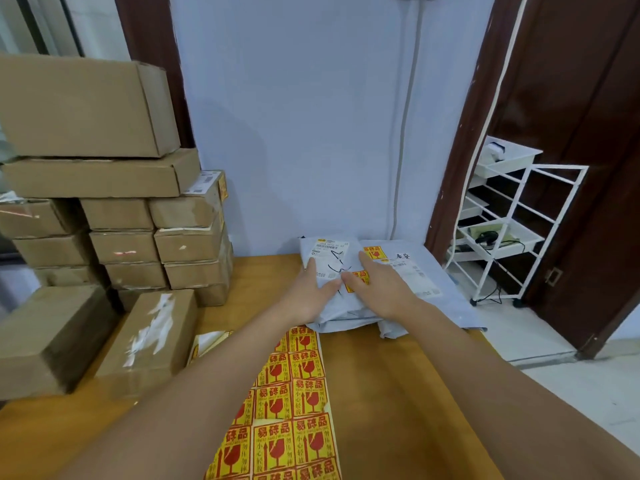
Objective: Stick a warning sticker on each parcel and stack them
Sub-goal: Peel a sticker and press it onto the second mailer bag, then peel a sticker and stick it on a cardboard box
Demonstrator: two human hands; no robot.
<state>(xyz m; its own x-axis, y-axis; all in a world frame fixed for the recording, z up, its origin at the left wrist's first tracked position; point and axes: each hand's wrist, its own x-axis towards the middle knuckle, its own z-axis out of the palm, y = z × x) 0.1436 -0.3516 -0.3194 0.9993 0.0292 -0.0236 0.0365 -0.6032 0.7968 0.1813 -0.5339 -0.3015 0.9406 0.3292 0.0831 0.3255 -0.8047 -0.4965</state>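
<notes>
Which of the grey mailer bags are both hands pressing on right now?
The top bag, nearest the boxes, with a black scribble on its label. The other bag lies beneath it, sticking out toward the white rack, untouched.

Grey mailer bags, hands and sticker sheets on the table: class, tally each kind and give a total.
Grey mailer bags: 2, top bag and lower bag
Hands: 2, left hand and right hand
Sticker sheets: 1, sticker sheet
Total: 5

Wooden table (pixel 381 393), parcels (pixel 408 271), sticker sheet (pixel 294 410), boxes (pixel 149 341)
</notes>
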